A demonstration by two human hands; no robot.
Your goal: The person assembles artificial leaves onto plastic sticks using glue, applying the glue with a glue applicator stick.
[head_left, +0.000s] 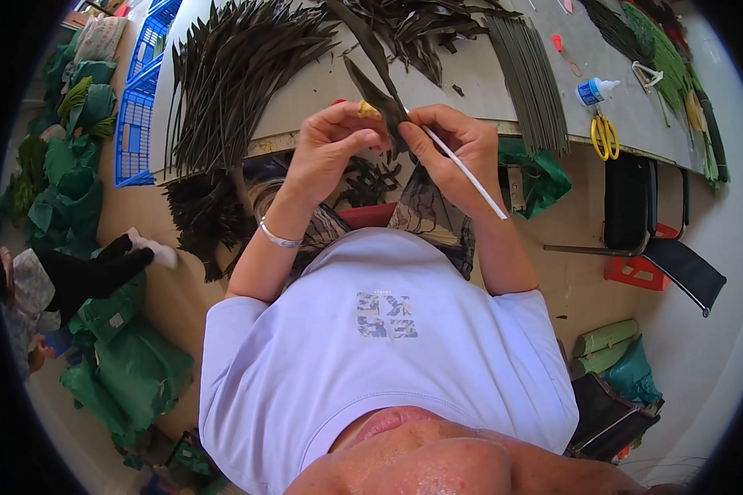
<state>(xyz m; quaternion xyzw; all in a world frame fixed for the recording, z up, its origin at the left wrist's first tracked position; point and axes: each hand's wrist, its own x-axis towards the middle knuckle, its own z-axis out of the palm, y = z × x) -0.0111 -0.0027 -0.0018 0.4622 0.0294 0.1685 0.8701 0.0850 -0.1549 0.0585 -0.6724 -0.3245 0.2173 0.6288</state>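
Observation:
My right hand [458, 148] is closed, thumb and fingers pinching the lower part of a long dark green artificial leaf [373, 92] above the table's near edge. A thin white stick [473, 177] slants across the same hand, its lower end sticking out toward my forearm. My left hand [332, 148] is just left of the leaf, loosely curled, with index finger and thumb apart. A yellow cover [369, 110] wraps that index fingertip. Whether its other fingertips touch the leaf is hard to see.
On the table [305, 107] lie a large pile of dark leaves [231, 74], a bundle of dark stems [530, 82], a white-and-blue glue bottle [596, 91] and yellow-handled scissors [604, 138]. Blue crates [140, 124] stand left. Another person's legs [99, 264] reach in there. A black chair [636, 206] stands right.

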